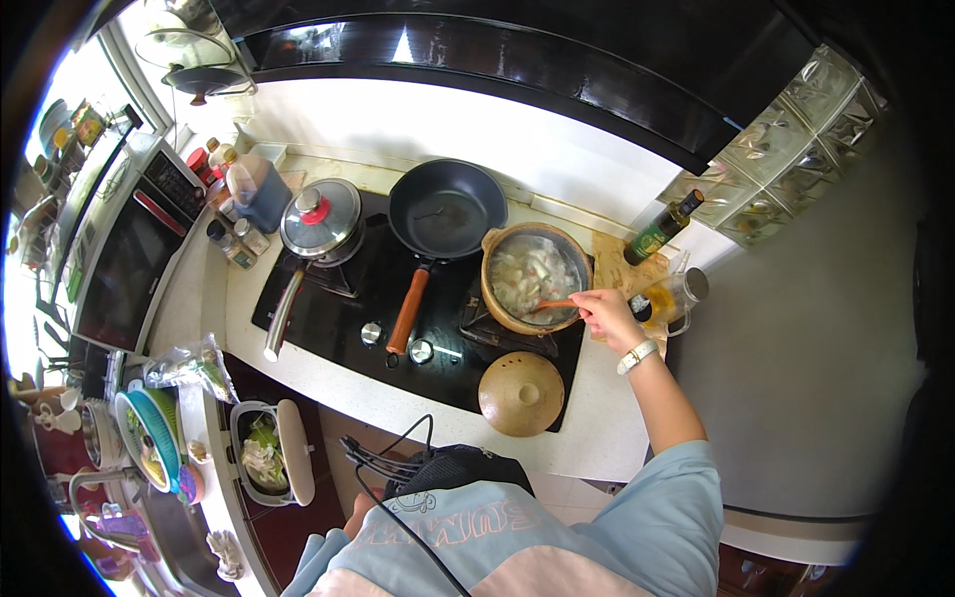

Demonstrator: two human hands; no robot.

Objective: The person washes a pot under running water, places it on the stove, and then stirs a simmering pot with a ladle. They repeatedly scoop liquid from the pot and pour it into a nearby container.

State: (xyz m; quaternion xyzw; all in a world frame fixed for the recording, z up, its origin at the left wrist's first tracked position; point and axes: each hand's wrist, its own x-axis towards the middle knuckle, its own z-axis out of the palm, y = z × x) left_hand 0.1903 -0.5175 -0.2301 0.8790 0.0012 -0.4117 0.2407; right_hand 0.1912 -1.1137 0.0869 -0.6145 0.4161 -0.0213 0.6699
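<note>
My right hand [606,317], with a white-strapped watch at the wrist, grips the handle of a wooden spoon [556,304]. The spoon's lower end dips into a clay pot [489,287] on the right burner. Pale chunks and small reddish bits sit in steaming, cloudy liquid [533,272] inside the pot. The pot's domed lid [521,395] rests on the black glass hob [448,380] just in front. Only a bit of my left arm shows beside my body; the left hand is out of view.
A dark frying pan [448,213] and a lidded steel saucepan [328,224] stand left of the pot. At right are a green glass bottle [660,227] and an oil jug [671,298]. The range hood [477,52] overhangs the back. A waste bin [261,477] hangs at left.
</note>
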